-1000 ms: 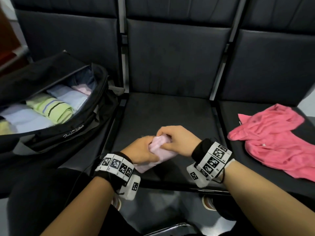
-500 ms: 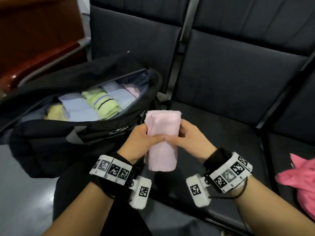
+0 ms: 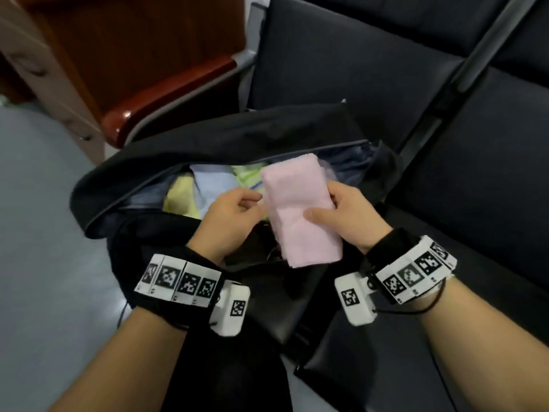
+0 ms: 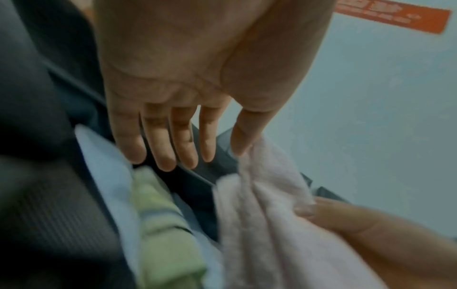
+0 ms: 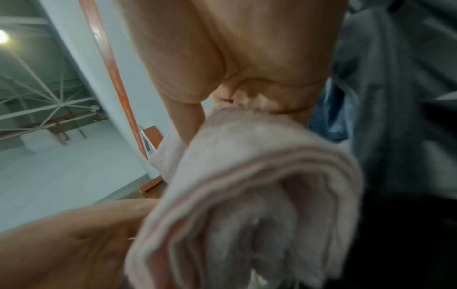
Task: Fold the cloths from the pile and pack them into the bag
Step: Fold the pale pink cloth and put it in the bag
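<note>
Starting nearest, the right hand (image 3: 346,217) is seen wrapped around the folded pink cloth (image 3: 297,209), thumb laid across its upper face and fingers curled beneath. The left hand (image 3: 230,220) is held just beside the cloth's left edge; in the left wrist view its fingers (image 4: 184,142) are stretched out straight and only the thumb touches the fabric, so nothing is gripped by it. The cloth is carried above the open mouth of the black bag (image 3: 208,144), not yet set inside. It looks soft and fluffy like towelling, folded into a thick oblong whose layered end shows in the right wrist view. Farther in, a yellow cloth (image 3: 178,194), a pale blue cloth (image 3: 212,184) and a green striped cloth (image 3: 248,173) are already packed side by side as soft folded bundles. The bag is limp dark fabric, resting on smooth dark padded seats (image 3: 463,162). Packing is judged well advanced; this piece remains to be placed, and whether more of the pile is left cannot be told.
</note>
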`<state>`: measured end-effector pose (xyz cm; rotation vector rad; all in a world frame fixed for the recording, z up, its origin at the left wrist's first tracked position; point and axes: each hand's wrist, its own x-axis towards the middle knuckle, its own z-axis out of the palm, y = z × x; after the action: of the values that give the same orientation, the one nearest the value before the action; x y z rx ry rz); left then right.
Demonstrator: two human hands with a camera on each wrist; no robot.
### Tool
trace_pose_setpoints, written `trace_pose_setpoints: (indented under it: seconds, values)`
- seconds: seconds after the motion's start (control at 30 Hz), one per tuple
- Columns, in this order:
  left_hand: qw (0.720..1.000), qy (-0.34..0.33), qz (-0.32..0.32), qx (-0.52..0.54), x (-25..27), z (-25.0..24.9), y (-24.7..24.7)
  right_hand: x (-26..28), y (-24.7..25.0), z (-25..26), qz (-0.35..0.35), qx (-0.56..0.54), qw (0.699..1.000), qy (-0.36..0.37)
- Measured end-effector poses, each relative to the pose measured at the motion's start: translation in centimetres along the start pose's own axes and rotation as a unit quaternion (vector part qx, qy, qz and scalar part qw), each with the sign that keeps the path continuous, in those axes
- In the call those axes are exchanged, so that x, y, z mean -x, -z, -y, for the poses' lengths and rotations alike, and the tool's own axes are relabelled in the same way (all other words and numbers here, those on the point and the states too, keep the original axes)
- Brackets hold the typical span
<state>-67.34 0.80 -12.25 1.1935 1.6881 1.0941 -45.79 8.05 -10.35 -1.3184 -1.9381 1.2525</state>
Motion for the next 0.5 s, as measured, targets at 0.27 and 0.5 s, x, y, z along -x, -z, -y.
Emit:
trace_pose_setpoints:
  seconds: [0.27,0.5]
  values:
    - [0.927,0.093,-0.012,-0.363,-4.1,2.7,8.4,-8.5,-8.2,4.3,-0.01,-0.039,0.996,0.084]
    - [0.909,0.175,0.028,-0.376,-4.8,3.5,10.7,-11.5,-15.5,4.8,0.14,0.038,0.986,0.08]
